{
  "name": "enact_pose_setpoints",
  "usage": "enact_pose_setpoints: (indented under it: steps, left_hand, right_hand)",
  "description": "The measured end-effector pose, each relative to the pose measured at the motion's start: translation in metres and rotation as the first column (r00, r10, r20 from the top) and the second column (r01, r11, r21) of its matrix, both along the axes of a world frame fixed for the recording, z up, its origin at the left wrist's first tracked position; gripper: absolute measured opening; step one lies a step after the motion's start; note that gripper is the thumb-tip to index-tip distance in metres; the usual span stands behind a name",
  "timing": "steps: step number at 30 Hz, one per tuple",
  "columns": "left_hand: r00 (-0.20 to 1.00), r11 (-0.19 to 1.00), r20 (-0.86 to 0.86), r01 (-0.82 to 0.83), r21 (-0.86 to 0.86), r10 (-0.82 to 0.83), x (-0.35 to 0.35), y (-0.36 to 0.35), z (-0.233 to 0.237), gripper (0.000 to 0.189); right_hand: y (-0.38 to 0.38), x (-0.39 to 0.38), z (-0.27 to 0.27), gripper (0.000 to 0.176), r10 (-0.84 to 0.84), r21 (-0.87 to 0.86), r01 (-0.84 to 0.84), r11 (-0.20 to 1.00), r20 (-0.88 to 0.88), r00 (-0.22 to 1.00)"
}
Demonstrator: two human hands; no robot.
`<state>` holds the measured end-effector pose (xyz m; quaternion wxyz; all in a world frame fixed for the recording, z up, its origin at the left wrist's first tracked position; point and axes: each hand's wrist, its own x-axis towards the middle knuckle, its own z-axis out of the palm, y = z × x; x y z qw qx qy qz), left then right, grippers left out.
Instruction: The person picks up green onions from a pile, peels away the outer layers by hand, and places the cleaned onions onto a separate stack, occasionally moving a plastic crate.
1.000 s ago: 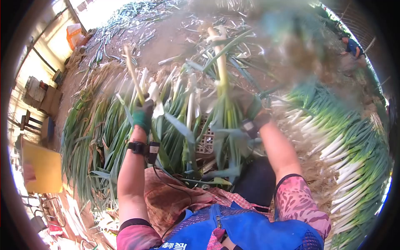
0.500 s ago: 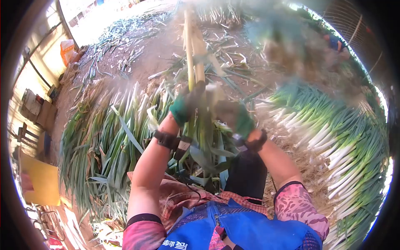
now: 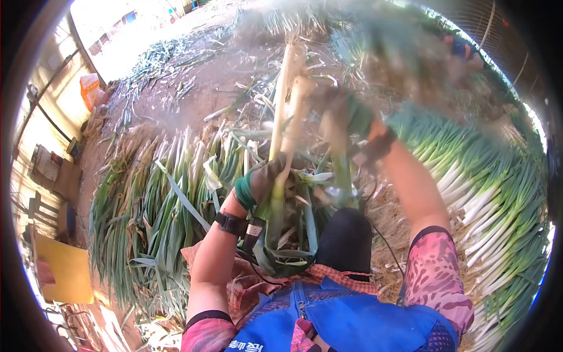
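My left hand (image 3: 267, 179), in a dark glove with a green cuff, is closed around two leeks (image 3: 283, 105). Their pale shafts point up and away from me, and their green leaves hang below the hand. My right hand (image 3: 340, 107), gloved the same way, is up and to the right of those shafts, smeared by motion. From it hangs a blurred pale-green leek leaf (image 3: 340, 161), apart from the left hand's leeks. Its fingers do not show clearly. Loose leaves lie between my arms near my dark-clad knee (image 3: 346, 240).
Untrimmed leeks (image 3: 152, 199) lie in a row at left. Whiter, cleaned leeks (image 3: 469, 193) are heaped along the right. Leaf scraps (image 3: 158, 58) litter the soil ahead. A yellow board (image 3: 63, 270) stands at lower left. Another person (image 3: 460, 47) is at the far right.
My right hand has moved up and right, away from my left hand, with a green leaf trailing from it. My left hand has dropped slightly, still holding the leeks.
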<state>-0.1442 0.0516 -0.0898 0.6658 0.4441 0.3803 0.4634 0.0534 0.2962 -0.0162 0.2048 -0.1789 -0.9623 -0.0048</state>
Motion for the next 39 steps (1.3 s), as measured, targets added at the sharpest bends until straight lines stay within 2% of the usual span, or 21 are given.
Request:
enact_pose_setpoints:
  steps: [1,2,5,7,9,10,11,13,16,19,22,23,25,27,28,30,31,33,35,37,39]
  left_hand:
    - [0.998,1.0,-0.058,0.001,0.03,0.001,0.001,-0.006,0.004,0.085]
    - [0.996,0.996,0.003,-0.089,-0.022,0.089,0.006,-0.014,0.006,0.059]
    - [0.94,0.968,-0.249,-0.201,0.151,0.234,0.01,-0.015,-0.003,0.059]
    - [0.972,0.968,-0.078,-0.228,-0.101,0.22,0.024,-0.005,0.0,0.049]
    - [0.981,0.977,-0.081,-0.166,0.135,0.178,0.033,0.017,-0.029,0.043]
    - [0.955,0.961,-0.182,-0.199,0.191,0.234,0.043,0.024,-0.033,0.041]
    - [0.935,0.973,-0.277,-0.194,0.126,0.223,0.05,0.029,-0.035,0.039]
    - [0.93,0.976,-0.297,-0.191,0.107,0.215,0.059,0.027,-0.034,0.036]
    - [0.939,0.973,-0.254,-0.222,0.069,0.233,0.057,0.024,-0.059,0.035]
    - [0.958,0.988,-0.245,-0.151,0.016,0.15,0.05,0.011,-0.036,0.033]
    - [0.957,0.964,-0.147,-0.232,0.129,0.25,0.036,0.02,-0.062,0.036]
    - [0.937,0.948,-0.204,-0.244,0.202,0.285,0.03,0.022,-0.063,0.039]
    - [0.948,0.958,-0.189,-0.221,0.181,0.255,0.022,0.024,-0.051,0.048]
    - [0.96,0.958,-0.153,-0.199,0.207,0.233,0.013,0.022,-0.041,0.052]
    - [0.954,0.941,-0.167,-0.196,0.277,0.248,0.011,0.024,-0.04,0.051]
    - [0.954,0.922,-0.132,-0.213,0.324,0.267,0.01,0.029,-0.037,0.049]
    - [0.95,0.913,-0.149,-0.209,0.351,0.274,0.01,0.026,-0.032,0.049]
    - [0.924,0.877,-0.241,-0.165,0.451,0.297,0.01,0.017,-0.014,0.049]
    - [0.944,0.903,-0.23,-0.125,0.411,0.235,0.008,0.016,-0.007,0.05]
    - [0.994,0.979,-0.032,-0.095,0.178,0.102,0.003,0.02,-0.007,0.051]
    - [0.988,0.95,0.004,-0.149,0.275,0.154,0.01,0.009,0.021,0.051]
  right_hand:
    - [0.013,0.016,0.008,0.032,-0.09,0.002,0.09,0.996,-0.009,0.996]
    - [0.028,0.037,0.023,0.032,-0.202,0.012,0.203,0.979,-0.024,0.979]
    - [0.051,0.094,0.059,0.033,-0.441,0.006,0.443,0.897,-0.072,0.894]
    - [0.042,0.101,0.066,0.034,-0.403,0.005,0.407,0.914,-0.119,0.907]
    - [0.02,0.079,0.063,0.035,-0.239,0.005,0.243,0.97,-0.155,0.959]
    - [0.01,0.062,0.056,0.035,-0.155,0.004,0.157,0.988,-0.137,0.978]
    - [0.001,0.047,0.048,0.036,-0.093,-0.001,0.093,0.996,-0.095,0.991]
    - [-0.003,0.026,0.029,0.037,-0.054,-0.02,0.054,0.998,0.018,0.998]
    - [0.022,0.037,0.033,0.038,-0.189,-0.02,0.189,0.982,0.036,0.981]
    - [0.055,0.09,0.044,0.039,-0.421,-0.024,0.421,0.907,-0.001,0.907]
    - [0.061,0.144,0.026,0.041,-0.583,-0.051,0.59,0.806,0.103,0.806]
    - [0.054,0.156,0.008,0.041,-0.585,-0.06,0.603,0.795,0.183,0.79]
    - [0.034,0.163,-0.041,0.042,-0.495,-0.077,0.558,0.826,0.373,0.785]
    - [-0.001,0.152,-0.107,0.043,-0.168,-0.097,0.26,0.961,0.544,0.822]
    - [-0.045,0.132,-0.102,0.046,-0.292,-0.72,0.589,0.367,0.512,0.808]
    - [-0.074,0.107,-0.112,0.04,-0.274,-0.46,0.621,0.635,0.618,0.737]
    - [-0.066,0.096,-0.111,0.039,-0.266,-0.409,0.581,0.703,0.607,0.749]
    - [-0.027,0.069,-0.087,0.037,-0.277,-0.394,0.447,0.803,0.417,0.865]
    - [0.008,0.042,-0.042,0.036,-0.313,-0.335,0.337,0.88,0.123,0.942]
    - [0.025,0.019,0.005,0.035,-0.28,-0.258,0.238,0.936,-0.141,0.949]
    - [0.019,0.0,0.031,0.033,-0.181,-0.201,0.127,0.971,-0.278,0.943]
